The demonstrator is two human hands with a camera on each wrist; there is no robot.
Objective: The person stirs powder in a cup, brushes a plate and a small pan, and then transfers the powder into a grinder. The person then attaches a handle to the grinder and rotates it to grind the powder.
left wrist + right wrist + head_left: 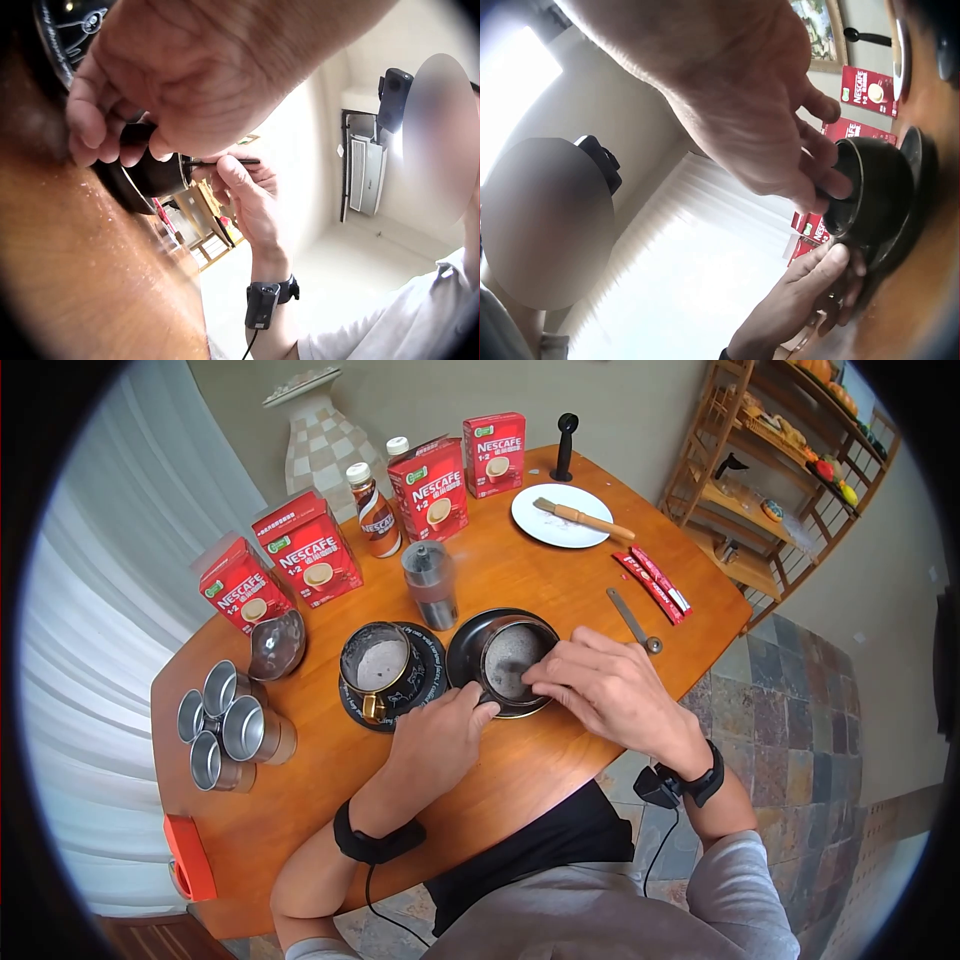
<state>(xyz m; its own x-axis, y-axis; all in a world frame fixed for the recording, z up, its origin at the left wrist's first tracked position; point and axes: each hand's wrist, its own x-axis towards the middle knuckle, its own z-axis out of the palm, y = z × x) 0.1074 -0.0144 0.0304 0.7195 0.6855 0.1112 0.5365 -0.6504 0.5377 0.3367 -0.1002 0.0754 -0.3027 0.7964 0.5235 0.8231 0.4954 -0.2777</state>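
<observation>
My left hand [440,740] grips the handle of a black cup [889,191] that stands on a black saucer [463,645]. Greyish powder [508,657] lies inside this cup. Over its right rim, my right hand [615,685] pinches a thin dark stick [249,161], whose lower end is hidden by the fingers and the cup. To the left, a second black cup [400,682] with a gold handle holds similar powder and sits on a lettered black saucer [432,692].
Behind the cups stand a metal grinder [430,585], a Nescafe bottle [377,515] and several red Nescafe boxes [318,550]. At left are metal cups [252,730] and a dark glass bowl [277,645]. A brush [585,518] lies on a white plate [535,525]; right are red sachets [655,585] and a measuring spoon [630,618].
</observation>
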